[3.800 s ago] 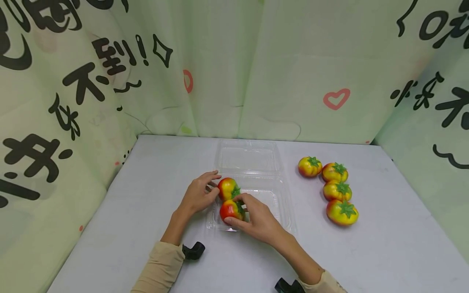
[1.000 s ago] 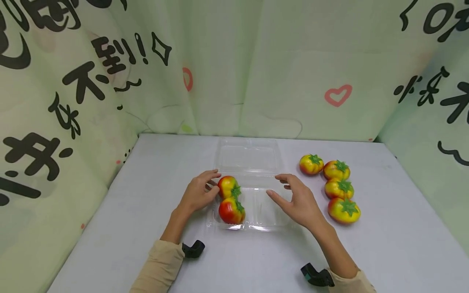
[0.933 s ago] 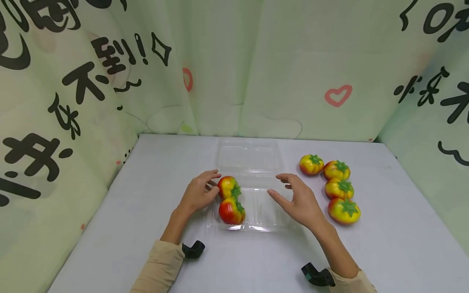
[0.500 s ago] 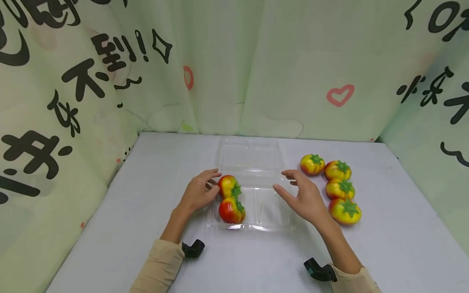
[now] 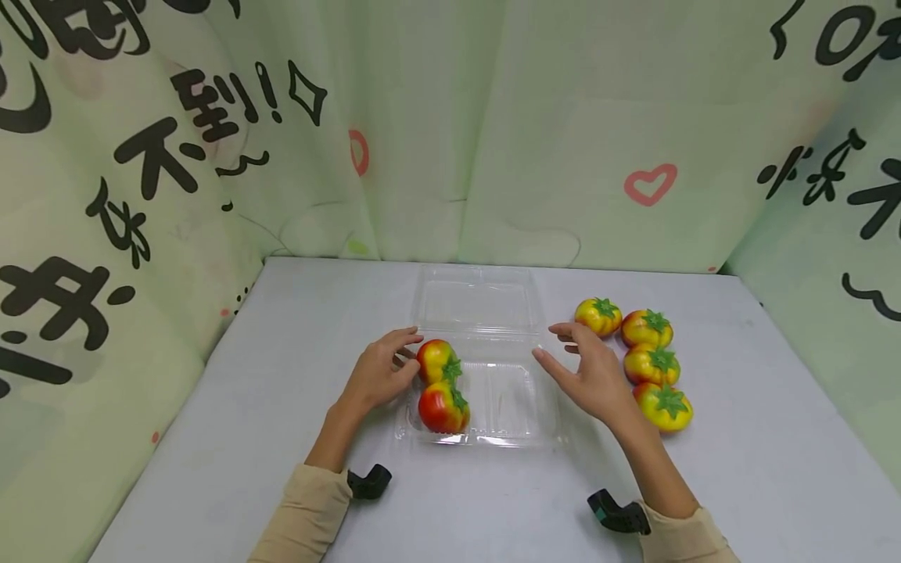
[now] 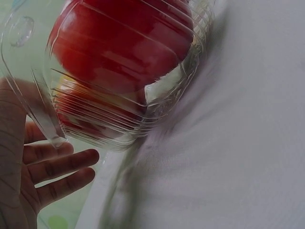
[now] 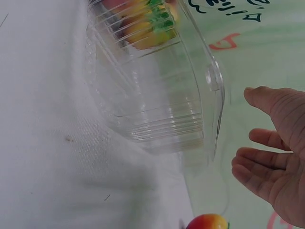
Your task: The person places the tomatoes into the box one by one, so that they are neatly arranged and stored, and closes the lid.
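Two red-and-yellow artificial tomatoes [image 5: 442, 407] with green leafy tops lie one behind the other along the left side of a clear plastic clamshell box [image 5: 514, 438]. At the box's left rim is my left hand [image 5: 380, 374], thumb beside the rear tomato and fingers loosely extended. The left wrist view shows these fingers [image 6: 66, 167] near the rim and the tomatoes through the clear wall. My right hand [image 5: 591, 375] hovers beyond the box's right edge, thumb and fingers spread, holding nothing. In the right wrist view the palm [image 7: 286, 181] faces the box, apart from it.
Several matching tomatoes [image 5: 651, 365] lie on the white table [image 5: 317, 313] right of the box, close beyond the right hand. The box's lid [image 5: 477, 301] lies folded open toward the back. A printed curtain [image 5: 422, 117] surrounds the table.
Earlier my right hand gripped the front tomato in the box; it has let go and moved right, past the box's right edge. The left hand has stayed in place.
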Action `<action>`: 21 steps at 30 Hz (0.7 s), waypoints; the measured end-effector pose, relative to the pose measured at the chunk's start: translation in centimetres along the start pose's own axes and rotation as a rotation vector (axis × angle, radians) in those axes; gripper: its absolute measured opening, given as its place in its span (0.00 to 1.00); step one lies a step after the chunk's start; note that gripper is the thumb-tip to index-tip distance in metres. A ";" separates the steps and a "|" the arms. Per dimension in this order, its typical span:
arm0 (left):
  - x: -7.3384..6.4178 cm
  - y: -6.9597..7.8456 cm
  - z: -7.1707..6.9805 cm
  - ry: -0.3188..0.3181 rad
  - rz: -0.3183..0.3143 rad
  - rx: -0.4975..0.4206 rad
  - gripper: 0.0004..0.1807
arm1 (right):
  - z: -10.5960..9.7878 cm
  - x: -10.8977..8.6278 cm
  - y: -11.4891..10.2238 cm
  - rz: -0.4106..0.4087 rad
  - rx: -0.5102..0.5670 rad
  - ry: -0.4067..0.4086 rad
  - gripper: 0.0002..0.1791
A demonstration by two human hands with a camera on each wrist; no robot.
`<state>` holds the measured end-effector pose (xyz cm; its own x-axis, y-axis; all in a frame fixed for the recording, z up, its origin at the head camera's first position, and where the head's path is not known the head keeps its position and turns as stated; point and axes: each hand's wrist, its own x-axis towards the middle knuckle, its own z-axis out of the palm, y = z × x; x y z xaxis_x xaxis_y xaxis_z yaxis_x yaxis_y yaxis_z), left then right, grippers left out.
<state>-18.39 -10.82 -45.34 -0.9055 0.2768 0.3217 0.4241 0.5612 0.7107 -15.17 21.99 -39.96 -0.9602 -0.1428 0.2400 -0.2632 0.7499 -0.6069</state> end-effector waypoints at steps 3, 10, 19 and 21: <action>0.0 0.0 0.0 0.002 0.001 -0.005 0.22 | -0.1 0.1 0.1 -0.008 -0.006 0.010 0.28; 0.2 0.0 -0.2 -0.008 -0.001 -0.009 0.22 | -0.6 0.4 0.2 -0.006 -0.012 0.017 0.28; 0.1 -0.1 -0.1 -0.008 0.005 -0.022 0.22 | -1.2 0.7 0.3 0.005 -0.033 0.044 0.29; 0.0 -0.2 -0.1 -0.006 0.009 -0.025 0.21 | -1.3 0.8 0.3 0.003 -0.037 0.049 0.28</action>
<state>-18.49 -10.95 -45.40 -0.9013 0.2869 0.3244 0.4319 0.5386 0.7235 -15.88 22.95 -39.02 -0.9550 -0.1098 0.2757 -0.2562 0.7737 -0.5794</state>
